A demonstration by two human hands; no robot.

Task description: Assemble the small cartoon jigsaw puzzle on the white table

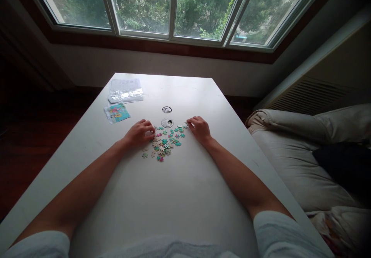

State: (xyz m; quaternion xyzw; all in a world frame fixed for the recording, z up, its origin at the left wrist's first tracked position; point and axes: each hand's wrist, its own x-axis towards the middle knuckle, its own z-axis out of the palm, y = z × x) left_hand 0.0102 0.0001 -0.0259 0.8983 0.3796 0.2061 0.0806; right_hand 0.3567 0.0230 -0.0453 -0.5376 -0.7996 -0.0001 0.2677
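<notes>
A loose heap of small jigsaw pieces (165, 142), teal, pink and tan, lies on the white table (179, 188). My left hand (139, 132) rests at the heap's left edge with fingers curled, fingertips touching the pieces. My right hand (199, 129) sits at the heap's right edge, fingers also curled down on the table by a piece. What the fingers of either hand pinch, if anything, is too small to make out.
A colourful picture card (117, 112) and a clear plastic bag (125, 90) lie at the table's far left. Two round metal lids (167, 122) sit just beyond the pieces. A sofa with cushions (307, 149) stands right of the table; windows lie ahead.
</notes>
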